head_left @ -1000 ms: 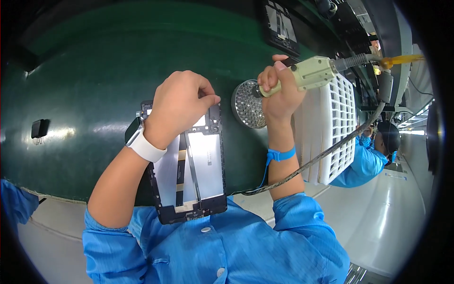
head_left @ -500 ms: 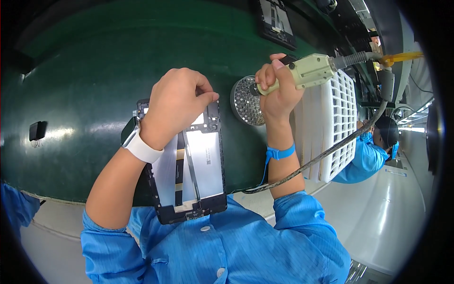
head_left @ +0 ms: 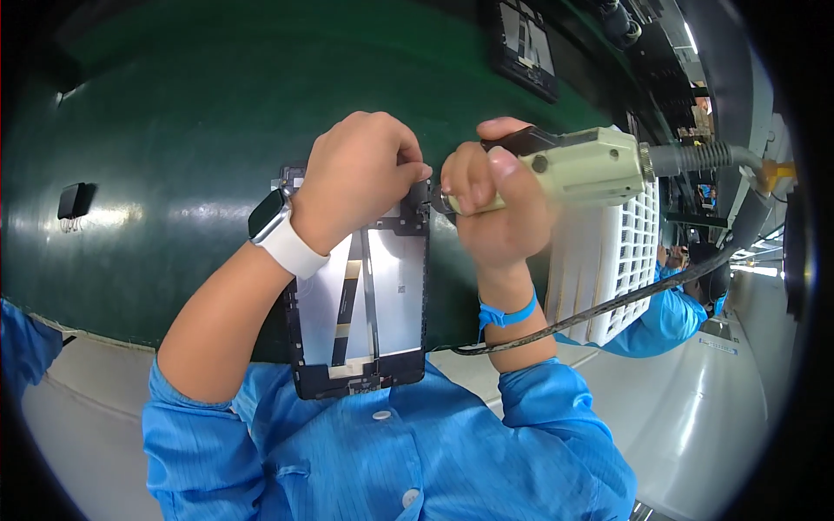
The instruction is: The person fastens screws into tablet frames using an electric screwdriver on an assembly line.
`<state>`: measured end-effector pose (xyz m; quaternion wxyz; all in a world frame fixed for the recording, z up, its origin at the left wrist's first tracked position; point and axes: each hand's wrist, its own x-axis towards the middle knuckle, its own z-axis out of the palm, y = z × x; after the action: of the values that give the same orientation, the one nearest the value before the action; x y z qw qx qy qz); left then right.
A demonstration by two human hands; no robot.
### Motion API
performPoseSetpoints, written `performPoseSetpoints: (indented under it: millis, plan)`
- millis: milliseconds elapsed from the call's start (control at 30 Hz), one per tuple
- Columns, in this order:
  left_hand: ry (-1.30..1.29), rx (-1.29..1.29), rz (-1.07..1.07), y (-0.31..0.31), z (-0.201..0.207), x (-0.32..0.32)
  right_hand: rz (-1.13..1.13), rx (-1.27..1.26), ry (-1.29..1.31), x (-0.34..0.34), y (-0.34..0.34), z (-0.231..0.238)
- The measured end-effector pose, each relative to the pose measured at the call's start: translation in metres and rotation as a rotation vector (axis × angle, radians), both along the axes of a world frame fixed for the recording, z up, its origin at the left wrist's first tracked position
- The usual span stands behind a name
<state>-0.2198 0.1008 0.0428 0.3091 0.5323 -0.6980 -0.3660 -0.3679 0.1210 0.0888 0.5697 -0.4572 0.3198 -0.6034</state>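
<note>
An opened tablet lies in front of me, its silvery inside with dark strips and a black frame facing up. Over its far right corner bends my left hand, thumb and fingertips pinched together; whatever they pinch is too small or hidden to make out. My right hand is wrapped round a pale green electric screwdriver. The driver's front end points left, close beside the same corner, but its tip is not clear enough to say whether it touches.
Another opened tablet lies at the far right of the green table. A small black part with thin wires sits at the left. White grid trays are stacked at the right, a dark cable crossing them. A person in blue sits beyond.
The screwdriver in my right hand has swung left from above the round screw dish to the tablet's corner; the dish is now hidden. My left hand and the tablet appear slightly further right.
</note>
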Motion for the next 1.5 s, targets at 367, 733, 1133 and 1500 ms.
performPoseSetpoints:
  millis: [367, 733, 1133, 1500]
  plan:
    - [0.02, -0.016, 0.009, -0.001, -0.001, -0.001, 0.044, -0.02, -0.027, -0.001, 0.0, -0.009]
    - [0.048, -0.043, 0.031, 0.0, -0.003, -0.004, 0.002, -0.019, 0.16, 0.003, 0.008, -0.008]
    - [-0.15, -0.429, -0.119, 0.034, 0.005, 0.022, 0.042, -0.084, 0.012, -0.018, 0.0, -0.004]
    - [-0.327, -0.497, -0.566, 0.163, 0.017, 0.031, -0.259, -0.181, 0.09, -0.101, -0.004, -0.019]
